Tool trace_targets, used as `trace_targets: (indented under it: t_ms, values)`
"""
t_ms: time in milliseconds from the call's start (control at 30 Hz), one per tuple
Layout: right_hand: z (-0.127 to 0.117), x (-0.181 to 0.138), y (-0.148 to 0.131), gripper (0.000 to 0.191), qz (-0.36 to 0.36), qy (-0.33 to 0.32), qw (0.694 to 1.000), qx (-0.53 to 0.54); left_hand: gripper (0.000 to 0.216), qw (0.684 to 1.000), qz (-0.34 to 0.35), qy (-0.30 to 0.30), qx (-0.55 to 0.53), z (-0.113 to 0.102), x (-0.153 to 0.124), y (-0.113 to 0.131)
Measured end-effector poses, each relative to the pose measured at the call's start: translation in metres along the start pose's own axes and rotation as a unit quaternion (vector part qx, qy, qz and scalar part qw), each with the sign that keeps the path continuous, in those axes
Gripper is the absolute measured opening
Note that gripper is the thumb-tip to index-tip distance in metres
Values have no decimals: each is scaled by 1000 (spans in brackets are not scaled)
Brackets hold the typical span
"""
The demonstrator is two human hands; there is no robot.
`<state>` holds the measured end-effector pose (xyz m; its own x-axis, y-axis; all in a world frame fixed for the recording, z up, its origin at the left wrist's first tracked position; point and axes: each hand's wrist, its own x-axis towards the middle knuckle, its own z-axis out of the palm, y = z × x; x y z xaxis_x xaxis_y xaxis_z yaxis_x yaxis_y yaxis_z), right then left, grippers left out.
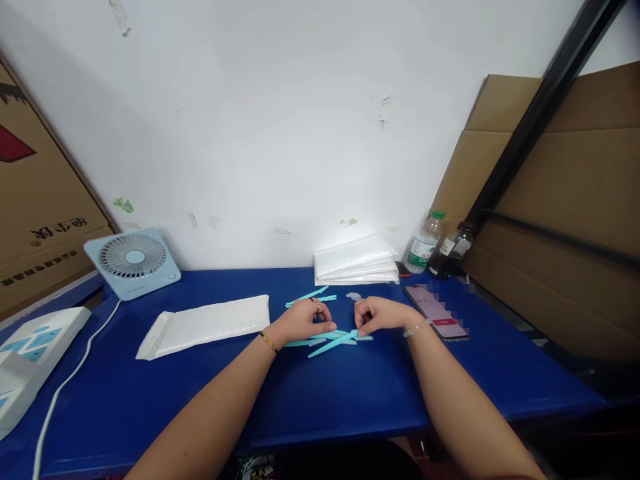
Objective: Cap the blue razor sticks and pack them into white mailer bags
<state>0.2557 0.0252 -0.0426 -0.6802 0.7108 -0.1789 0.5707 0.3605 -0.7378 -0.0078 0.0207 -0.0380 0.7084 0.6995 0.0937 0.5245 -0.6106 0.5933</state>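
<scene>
Both of my hands are over a small pile of slim turquoise plastic sticks (300, 343) on the blue table. My right hand (377, 315) pinches the wider end of one turquoise plastic stick (330, 345), whose tapered end points toward the lower left. My left hand (303, 320) is just left of it, thumb and fingers drawn together above the pile; what lies between them, if anything, is hidden. Behind my left hand more turquoise sticks (320, 293) lie in a loose group. Some small translucent pieces (353, 295) rest behind my right hand.
A white padded pouch (210, 325) lies left, with a fan (134, 260) and a white power strip (40, 353) beyond. Stacked white pouches (355, 260) lean by the wall. Two bottles (425, 243) and a phone (437, 311) are on the right of the blue table (200, 400).
</scene>
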Motion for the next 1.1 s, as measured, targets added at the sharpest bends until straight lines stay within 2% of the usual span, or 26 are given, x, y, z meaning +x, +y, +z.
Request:
trace_targets:
  t_ms: [100, 167, 300, 367, 467, 567, 667, 767, 833, 867, 933, 1100]
  values:
    - [-1, 0, -3, 31, -16, 58, 998, 18, 45, 999, -8, -36, -16, 3, 0, 5]
    - [0, 1, -4, 29, -21, 110, 994, 10, 40, 999, -19, -30, 13, 3, 1, 5]
    - [0, 8, 3, 24, -28, 185, 982, -34, 29, 988, -33, 69, 135, 1, 8, -6]
    - [-1, 12, 12, 22, -8, 247, 967, -67, 28, 975, -56, 115, 181, -1, 10, -15]
    - [-4, 17, 23, 20, 36, 332, 937, -103, 29, 962, -94, 137, 218, -2, 12, -26]
    - [-4, 17, 24, 19, 41, 363, 924, -116, 29, 961, -93, 142, 219, 1, 11, -34]
    - [-4, 11, 14, 21, 20, 327, 941, -87, 44, 965, -95, 149, 196, 5, 12, -39]
    - [-1, 2, 4, 31, 16, 176, 984, -17, 42, 971, -116, 127, 166, 8, 14, -44]
    - [3, -2, -2, 37, 31, 70, 997, -11, 35, 977, -118, 110, 141, 9, 15, -44]
    - [5, -3, -5, 37, 38, 37, 998, -22, 32, 980, -113, 101, 128, 9, 14, -44]
    - [8, -2, -9, 33, 44, 5, 998, -43, 27, 987, -94, 84, 104, 8, 13, -41]
    - [13, 1, -11, 23, 36, 2, 999, -36, 33, 992, -71, 72, 70, 4, 5, -29]
